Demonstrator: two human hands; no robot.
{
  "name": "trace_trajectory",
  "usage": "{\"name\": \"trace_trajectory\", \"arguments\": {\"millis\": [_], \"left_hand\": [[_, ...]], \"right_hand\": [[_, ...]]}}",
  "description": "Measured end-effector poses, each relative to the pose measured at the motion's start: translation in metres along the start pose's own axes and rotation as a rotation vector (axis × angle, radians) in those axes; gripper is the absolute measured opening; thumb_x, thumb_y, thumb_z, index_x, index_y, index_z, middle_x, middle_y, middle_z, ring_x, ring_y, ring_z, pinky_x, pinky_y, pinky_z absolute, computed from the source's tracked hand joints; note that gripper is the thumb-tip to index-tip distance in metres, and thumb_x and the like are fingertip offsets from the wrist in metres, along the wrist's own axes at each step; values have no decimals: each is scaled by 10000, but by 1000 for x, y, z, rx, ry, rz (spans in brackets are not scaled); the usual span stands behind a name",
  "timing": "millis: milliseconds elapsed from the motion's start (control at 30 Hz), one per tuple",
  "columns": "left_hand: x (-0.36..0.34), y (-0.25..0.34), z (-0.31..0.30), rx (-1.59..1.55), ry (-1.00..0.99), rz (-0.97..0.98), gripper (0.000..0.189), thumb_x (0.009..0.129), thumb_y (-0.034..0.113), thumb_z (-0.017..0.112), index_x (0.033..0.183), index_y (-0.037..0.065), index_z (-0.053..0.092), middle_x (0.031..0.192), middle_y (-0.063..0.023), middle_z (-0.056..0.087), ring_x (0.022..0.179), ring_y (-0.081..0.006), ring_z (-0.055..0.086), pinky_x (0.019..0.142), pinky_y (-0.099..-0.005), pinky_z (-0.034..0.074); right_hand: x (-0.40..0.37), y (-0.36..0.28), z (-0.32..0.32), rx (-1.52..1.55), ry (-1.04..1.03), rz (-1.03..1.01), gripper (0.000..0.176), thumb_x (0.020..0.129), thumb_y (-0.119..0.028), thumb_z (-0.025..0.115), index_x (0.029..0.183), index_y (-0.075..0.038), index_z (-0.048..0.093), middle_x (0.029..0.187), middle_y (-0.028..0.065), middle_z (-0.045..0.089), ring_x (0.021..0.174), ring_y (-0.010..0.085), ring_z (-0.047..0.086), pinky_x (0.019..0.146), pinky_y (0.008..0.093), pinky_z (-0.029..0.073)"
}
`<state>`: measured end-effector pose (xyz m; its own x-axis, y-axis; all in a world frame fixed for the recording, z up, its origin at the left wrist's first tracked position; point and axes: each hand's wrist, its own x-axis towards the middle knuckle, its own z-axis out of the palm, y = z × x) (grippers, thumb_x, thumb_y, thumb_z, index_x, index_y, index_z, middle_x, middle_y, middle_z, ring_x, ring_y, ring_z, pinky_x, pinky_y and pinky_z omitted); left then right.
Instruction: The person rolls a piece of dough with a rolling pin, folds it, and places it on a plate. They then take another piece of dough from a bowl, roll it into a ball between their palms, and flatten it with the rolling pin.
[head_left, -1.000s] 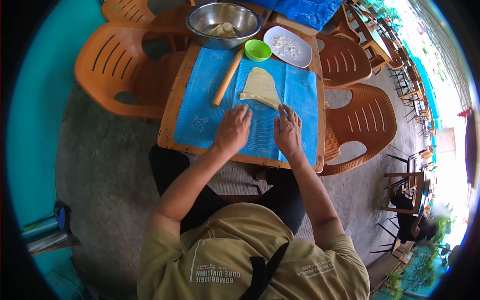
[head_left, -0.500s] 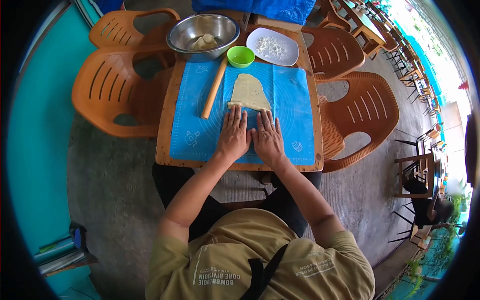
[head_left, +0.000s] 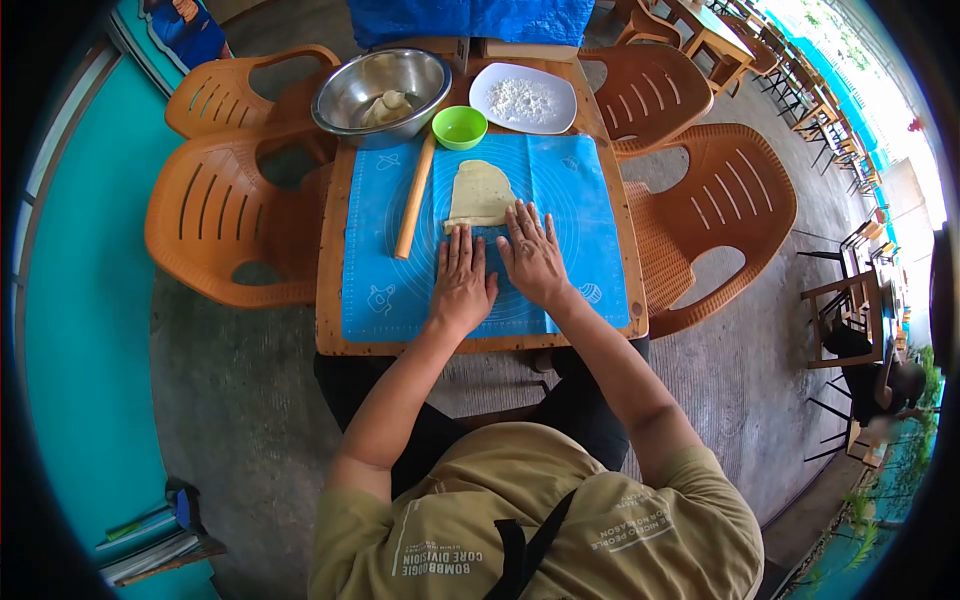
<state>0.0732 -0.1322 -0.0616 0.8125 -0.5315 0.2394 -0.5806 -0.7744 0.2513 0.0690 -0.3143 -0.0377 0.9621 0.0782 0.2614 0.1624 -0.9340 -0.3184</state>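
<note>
A flat, pale sheet of dough (head_left: pixel 481 192) lies on the blue baking mat (head_left: pixel 385 215), its near edge rolled over into a narrow fold. My left hand (head_left: pixel 464 277) rests flat, fingers stretched forward, with the fingertips at the left part of that fold. Fingers spread, my right hand (head_left: pixel 533 255) is set a little farther forward, its fingertips at the right end of the folded edge, covering that corner. Neither hand is wrapped round anything. Left of the dough, a wooden rolling pin (head_left: pixel 415 198) lies on the mat, its far end by a green bowl (head_left: pixel 460 128).
A steel mixing bowl (head_left: pixel 384 92) holding a lump of dough stands at the back left of the wooden table (head_left: pixel 332 300). Beside it is a white plate (head_left: pixel 523 98) of flour. Orange chairs (head_left: pixel 235 215) flank both sides. A person (head_left: pixel 880 385) sits far right.
My right hand has moved forward onto the dough's right corner, while my left stays at the near edge. The dough's near edge is rolled slightly further. The view has shifted a little.
</note>
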Motion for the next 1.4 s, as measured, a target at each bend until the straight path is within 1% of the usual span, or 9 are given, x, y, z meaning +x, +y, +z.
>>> {"name": "trace_trajectory", "arguments": {"millis": [233,300,667,800,900,1100,1233,1333,1400], "left_hand": [[0,1,1,3,-42,-27,698,1090,366,473,1611,-89,374,1745,-299,202,1656,-411,117,1342,-570,98],[1,-1,5,-22,16,-1,677,1076,316,519,1586,-111,398,1736,-324,196,1650,-438,122,1329,-596,125],[1,-3,2,-31,-36,6,699,1085,345,515,1616,-82,361,1729,-338,194,1649,-447,111,1328,-605,110],[1,-2,1,-33,-33,-16,708,1060,337,545,1603,-86,381,1712,-353,223,1638,-460,154,1326,-605,124],[1,-3,6,-40,23,-14,706,1058,338,544,1604,-81,382,1709,-360,224,1632,-471,174,1324,-608,130],[2,-3,4,-50,-36,-21,713,1070,352,528,1611,-83,365,1717,-354,211,1640,-463,139,1328,-604,121],[1,-3,6,-52,11,-14,724,1067,353,536,1612,-89,358,1714,-351,220,1640,-462,134,1331,-599,117],[-2,-4,8,-56,50,-9,710,1080,341,543,1615,-81,341,1689,-370,251,1625,-499,148,1314,-623,157],[-4,-3,6,-71,111,19,697,1052,311,591,1569,-106,380,1647,-380,304,1601,-510,209,1305,-620,199]], "right_hand": [[-26,-17,2,9,-38,-52,629,1139,-393,412,1626,5,415,1719,235,333,1629,394,230,1335,534,141],[-23,-15,2,28,-59,-20,629,1138,-404,412,1624,-4,426,1729,218,323,1635,387,218,1339,523,136],[15,-11,-3,-77,-90,12,630,1144,-434,380,1625,-31,435,1733,190,330,1637,380,216,1324,593,114],[7,-20,-5,-85,-53,3,620,1143,-429,383,1619,-37,450,1728,190,342,1637,382,216,1324,591,114],[-2,-21,-1,-24,-60,-82,610,1140,-427,390,1612,-48,467,1720,189,360,1636,385,221,1325,592,105],[11,-17,0,-68,-64,-95,596,1140,-420,391,1607,-60,480,1715,176,377,1632,385,234,1327,589,85],[27,-15,-5,-66,-81,-84,592,1142,-418,388,1602,-58,484,1712,174,381,1630,376,241,1326,590,90],[22,-19,-6,-35,-64,-113,593,1145,-420,376,1588,-46,498,1702,175,394,1627,367,252,1328,592,94],[17,-23,-8,5,-40,-154,599,1148,-429,361,1576,-38,513,1694,173,407,1624,362,261,1330,594,95]]}}
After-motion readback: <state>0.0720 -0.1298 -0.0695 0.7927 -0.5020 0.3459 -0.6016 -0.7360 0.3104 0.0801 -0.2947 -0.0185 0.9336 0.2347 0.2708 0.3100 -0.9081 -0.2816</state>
